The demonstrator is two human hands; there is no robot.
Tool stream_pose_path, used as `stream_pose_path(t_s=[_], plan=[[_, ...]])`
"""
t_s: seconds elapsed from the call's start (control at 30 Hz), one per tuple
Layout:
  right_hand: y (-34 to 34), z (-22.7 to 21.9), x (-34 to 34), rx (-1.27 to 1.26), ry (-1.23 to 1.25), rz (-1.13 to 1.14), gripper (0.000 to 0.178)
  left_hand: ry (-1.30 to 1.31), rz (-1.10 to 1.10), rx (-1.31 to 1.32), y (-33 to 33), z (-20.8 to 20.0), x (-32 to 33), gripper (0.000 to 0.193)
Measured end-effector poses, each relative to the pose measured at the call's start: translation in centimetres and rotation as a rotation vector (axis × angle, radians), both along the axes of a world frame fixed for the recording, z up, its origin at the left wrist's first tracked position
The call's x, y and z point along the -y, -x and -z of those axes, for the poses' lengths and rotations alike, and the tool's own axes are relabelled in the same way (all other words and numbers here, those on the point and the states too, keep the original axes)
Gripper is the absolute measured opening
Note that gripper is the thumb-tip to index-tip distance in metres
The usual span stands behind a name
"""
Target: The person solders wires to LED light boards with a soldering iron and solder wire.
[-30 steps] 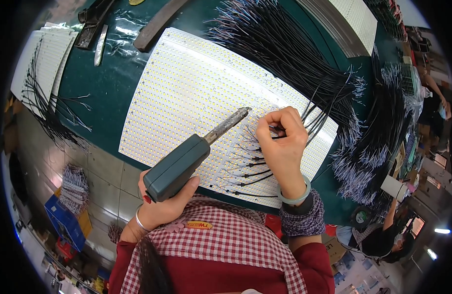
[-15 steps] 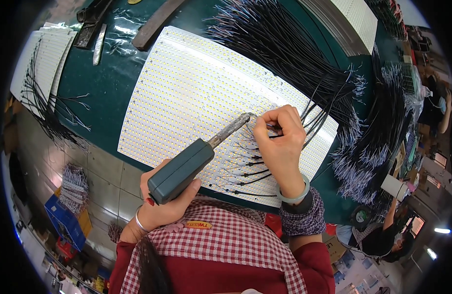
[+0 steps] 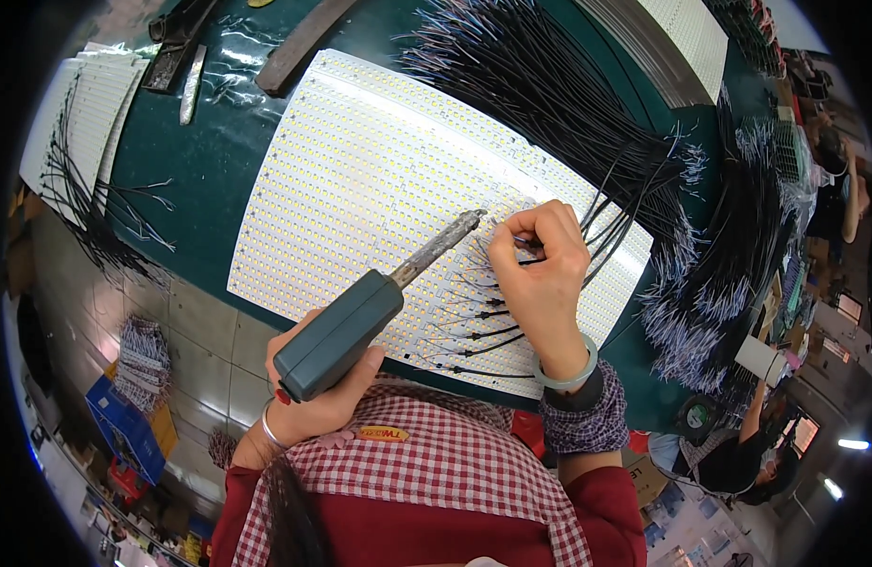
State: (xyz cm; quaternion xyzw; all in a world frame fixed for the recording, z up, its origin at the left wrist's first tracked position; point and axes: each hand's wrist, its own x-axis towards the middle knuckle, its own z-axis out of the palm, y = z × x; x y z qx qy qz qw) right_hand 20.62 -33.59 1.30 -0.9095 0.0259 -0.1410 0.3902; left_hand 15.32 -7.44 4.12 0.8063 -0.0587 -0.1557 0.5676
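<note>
My left hand (image 3: 324,387) grips a grey-green soldering iron (image 3: 346,328) whose metal tip (image 3: 469,223) touches the large white LED panel (image 3: 360,180) lying on the dark green bench. My right hand (image 3: 542,274) pinches a thin black wire (image 3: 601,203) against the panel right beside the iron's tip. Below that hand, a row of short black wires (image 3: 474,331) is attached along the panel's right edge. A pale green bangle and a checked sleeve cover my right wrist.
A thick bundle of loose black wires (image 3: 568,94) lies across the bench behind the panel and down the right side. Another stack of white panels (image 3: 77,113) with wires sits at the left. Dark tools (image 3: 181,38) lie at the top left. Another person (image 3: 729,454) sits at the lower right.
The iron's tip and my right hand have shifted a little farther up along the panel's right edge, with more attached wires left below them.
</note>
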Motion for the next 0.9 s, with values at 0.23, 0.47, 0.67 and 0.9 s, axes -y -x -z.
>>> stream_pose_path(t_s=[0.23, 0.47, 0.67, 0.9], plan=[[-0.01, -0.08, 0.02, -0.014, -0.011, -0.003, 0.013, 0.019, -0.024, 0.027, -0.07, 0.05, -0.02, 0.025], [-0.05, -0.65, 0.19, -0.077, -0.103, -0.011, 0.010, 0.040, -0.036, 0.023, -0.01, 0.38, -0.08, 0.025], [-0.26, -0.85, 0.28, -0.089, -0.050, -0.051, 0.010, 0.052, -0.006, 0.012, -0.10, 0.49, 0.02, 0.024], [-0.34, -0.89, 0.12, -0.106, -0.020, -0.040, 0.009, 0.052, -0.001, -0.024, -0.20, 0.08, 0.17, 0.024]])
